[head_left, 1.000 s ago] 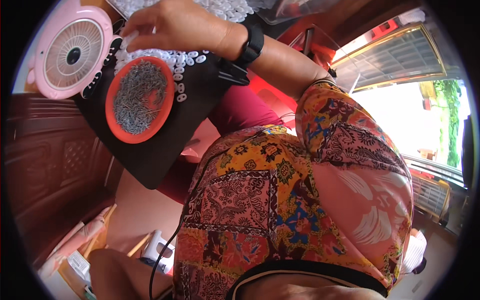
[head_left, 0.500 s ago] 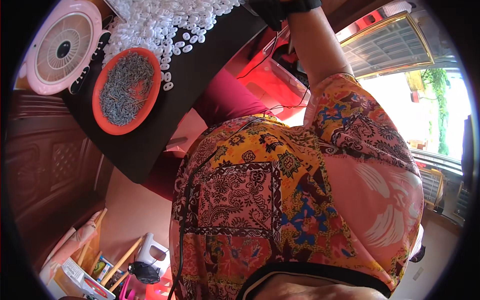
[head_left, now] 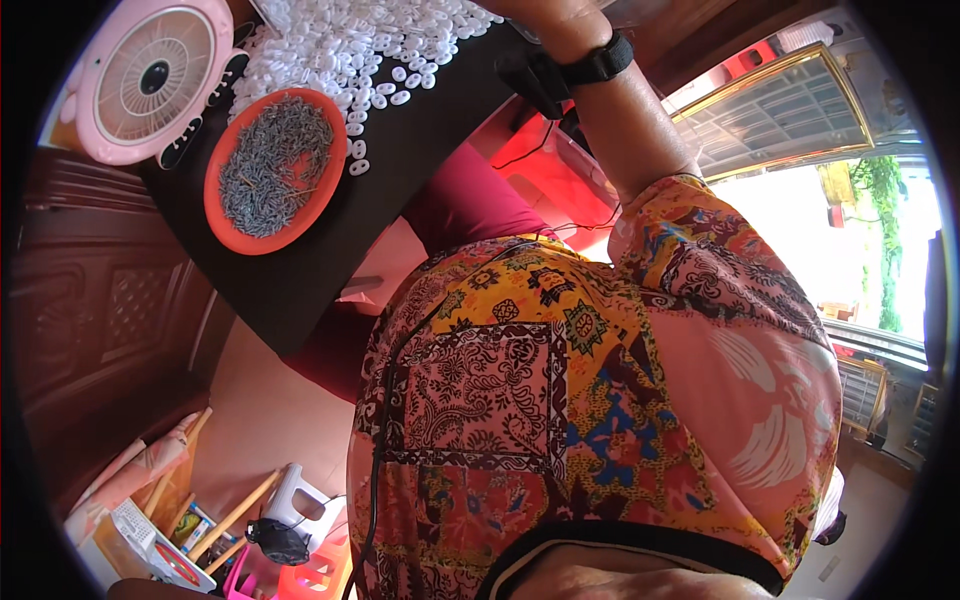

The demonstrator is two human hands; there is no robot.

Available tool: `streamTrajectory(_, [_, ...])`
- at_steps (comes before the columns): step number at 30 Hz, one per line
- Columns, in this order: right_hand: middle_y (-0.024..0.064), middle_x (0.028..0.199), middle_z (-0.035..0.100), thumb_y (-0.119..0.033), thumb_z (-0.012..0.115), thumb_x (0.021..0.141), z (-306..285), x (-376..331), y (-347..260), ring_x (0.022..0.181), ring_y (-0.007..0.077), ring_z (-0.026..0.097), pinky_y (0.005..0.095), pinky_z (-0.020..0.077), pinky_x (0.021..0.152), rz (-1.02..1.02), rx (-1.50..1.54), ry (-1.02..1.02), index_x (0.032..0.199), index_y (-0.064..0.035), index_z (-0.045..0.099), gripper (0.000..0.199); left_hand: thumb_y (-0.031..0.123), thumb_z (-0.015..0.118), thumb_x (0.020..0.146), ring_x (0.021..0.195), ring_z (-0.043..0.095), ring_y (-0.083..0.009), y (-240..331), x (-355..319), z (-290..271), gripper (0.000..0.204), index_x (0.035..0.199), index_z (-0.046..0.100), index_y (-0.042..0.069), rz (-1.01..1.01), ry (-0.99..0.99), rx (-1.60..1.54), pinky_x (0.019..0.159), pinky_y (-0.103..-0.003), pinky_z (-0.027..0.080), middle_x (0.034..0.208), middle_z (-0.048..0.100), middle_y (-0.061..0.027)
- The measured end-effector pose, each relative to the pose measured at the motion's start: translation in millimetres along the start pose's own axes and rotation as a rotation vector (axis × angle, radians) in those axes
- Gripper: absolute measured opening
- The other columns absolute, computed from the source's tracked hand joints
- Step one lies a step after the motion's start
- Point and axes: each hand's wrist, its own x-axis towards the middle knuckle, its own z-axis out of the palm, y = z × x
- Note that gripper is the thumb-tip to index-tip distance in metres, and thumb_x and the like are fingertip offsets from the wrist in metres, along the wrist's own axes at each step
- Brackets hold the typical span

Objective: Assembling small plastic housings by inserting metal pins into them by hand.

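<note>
My right hand (head_left: 545, 12) is mostly out of view, so I cannot tell its grip; just left lie white plastic pieces (head_left: 350, 45), light, stiff, best pinched singly.

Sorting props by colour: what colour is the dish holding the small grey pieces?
Orange dish, clearest in the head view.

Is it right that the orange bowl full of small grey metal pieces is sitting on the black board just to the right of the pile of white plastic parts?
Not quite. In the head view the orange bowl of grey metal pieces does sit on the black board, but it lies to the left of and below the pile of white plastic parts, next to the pink fan.
</note>
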Motion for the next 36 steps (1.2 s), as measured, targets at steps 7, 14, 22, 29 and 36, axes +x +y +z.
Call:
streamTrajectory(7, [0.0154, 0.082, 0.067, -0.026, 0.064, 0.080, 24, -13, 9, 0.077, 0.0341, 0.064, 0.0418, 0.0498, 0.067, 0.007, -0.005, -0.200, 0.087, -0.0068, 0.067, 0.021, 0.021, 0.049, 0.088, 0.064, 0.052, -0.0206, 1, 4, -7, 0.017, 0.084, 0.055, 0.005, 0.008, -0.046, -0.095, 0.052, -0.029, 0.046, 0.075, 0.054, -0.0081])
streamTrajectory(14, [0.0145, 0.077, 0.066, -0.020, 0.055, 0.078, 74, -16, 40, 0.075, 0.0336, 0.064, 0.0431, 0.0505, 0.067, -0.147, -0.169, -0.364, 0.082, -0.0082, 0.066, 0.017, 0.021, 0.049, 0.089, 0.063, 0.050, -0.0190, 2, 3, -12, 0.016, 0.086, 0.054, 0.006, 0.022, -0.082, -0.181, 0.050, -0.028, 0.045, 0.074, 0.053, -0.0063])
streamTrajectory(22, [0.0152, 0.086, 0.066, -0.012, 0.057, 0.075, 116, -21, 69, 0.083, 0.0333, 0.064, 0.0433, 0.0511, 0.072, -0.074, -0.408, -0.603, 0.084, -0.0072, 0.069, 0.016, 0.021, 0.049, 0.090, 0.062, 0.049, -0.0172, 12, 14, -17, 0.015, 0.087, 0.054, 0.008, 0.039, -0.143, -0.268, 0.048, -0.028, 0.044, 0.072, 0.051, -0.0043])
streamTrajectory(29, [0.0178, 0.085, 0.065, -0.017, 0.060, 0.080, 126, -18, 49, 0.076, 0.0299, 0.064, 0.0386, 0.0516, 0.067, -0.212, -0.247, -0.520, 0.088, -0.0038, 0.067, 0.016, 0.022, 0.049, 0.090, 0.061, 0.047, -0.0157, 21, 36, -10, 0.013, 0.089, 0.053, 0.009, 0.046, -0.234, -0.316, 0.046, -0.027, 0.044, 0.071, 0.050, -0.0025])
streamTrajectory(36, [0.0088, 0.089, 0.066, -0.022, 0.060, 0.078, 131, -1, 15, 0.085, 0.0298, 0.063, 0.0413, 0.0496, 0.074, -0.185, 0.131, -0.656, 0.091, -0.0118, 0.065, 0.018, 0.042, 0.058, 0.082, 0.047, 0.041, -0.0008, -10, 7, 37, 0.031, 0.064, 0.052, 0.017, -0.105, 0.210, -0.960, 0.043, -0.017, 0.025, 0.054, 0.046, 0.0116])
